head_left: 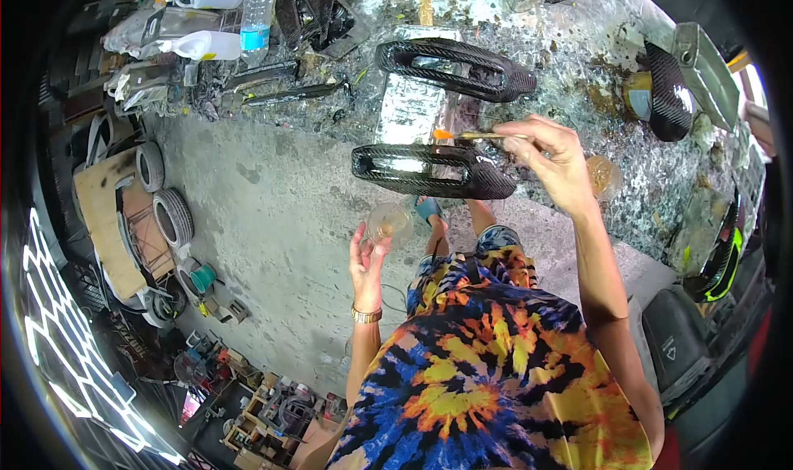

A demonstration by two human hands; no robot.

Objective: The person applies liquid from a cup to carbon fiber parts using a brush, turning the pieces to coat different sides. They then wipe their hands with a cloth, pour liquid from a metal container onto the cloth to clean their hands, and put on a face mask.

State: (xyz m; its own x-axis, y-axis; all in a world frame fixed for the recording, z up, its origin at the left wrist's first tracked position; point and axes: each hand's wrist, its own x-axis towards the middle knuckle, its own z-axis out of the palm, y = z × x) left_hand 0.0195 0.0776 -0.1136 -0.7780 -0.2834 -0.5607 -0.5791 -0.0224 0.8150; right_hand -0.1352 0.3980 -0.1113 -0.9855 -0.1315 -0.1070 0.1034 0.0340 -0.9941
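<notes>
My left hand is closed around a clear cup, out in front of the bench edge; what is inside is hard to make out. Between the fingertips of my right hand is a slim brush with an orange tip, pointing left. The brush is over the upper edge of a glossy black carbon-fibre part with a long slot; whether it touches cannot be seen. Farther back lies a similar slotted carbon-fibre part. A shiny silver surface lies between the two parts.
White jugs and a clear bottle stand at the back left of the stained bench. A can, a curved carbon piece and another clear cup are at right. Tyres lie on the floor at left.
</notes>
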